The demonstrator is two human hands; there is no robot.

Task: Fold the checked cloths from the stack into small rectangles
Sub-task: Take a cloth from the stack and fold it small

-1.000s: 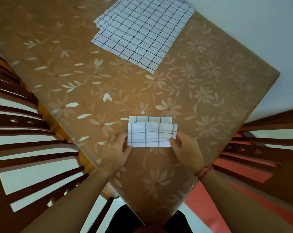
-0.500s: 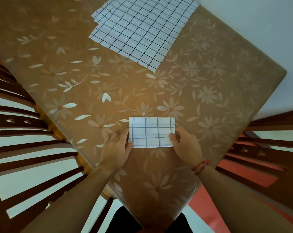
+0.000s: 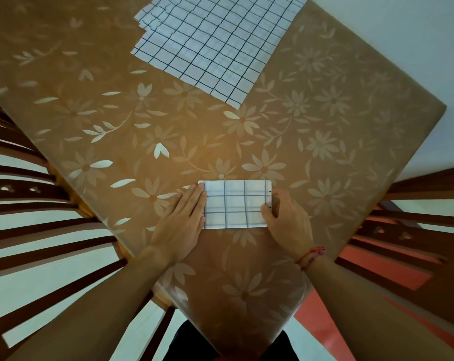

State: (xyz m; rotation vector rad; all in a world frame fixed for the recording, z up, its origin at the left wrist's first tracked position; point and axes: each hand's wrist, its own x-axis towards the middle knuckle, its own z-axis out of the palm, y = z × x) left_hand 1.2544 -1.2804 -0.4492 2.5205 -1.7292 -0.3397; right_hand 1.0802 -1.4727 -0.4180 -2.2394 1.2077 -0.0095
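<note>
Floral table [image 3: 324, 142]: folded cloth [image 3: 236, 204] at 6 o'clock, stack [image 3: 215, 43] at 12. Left hand [image 3: 180, 222], fingers [image 3: 194, 201] flat together, presses its 9 o'clock edge; right hand [image 3: 288, 220] pinches 3 o'clock edge. Creasing; probably halve next.

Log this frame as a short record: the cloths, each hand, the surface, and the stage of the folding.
folded cloth: small checked rectangle, flat on the table near the person
stack: unfolded checked cloths at the far side, apart from the folded cloth
left hand: flat, straight fingers pressing the folded cloth's left edge
right hand: fingers curled at the right edge, thumb on top
table: brown flower-patterned cover
stage: one cloth folded small; stack not yet folded
</note>
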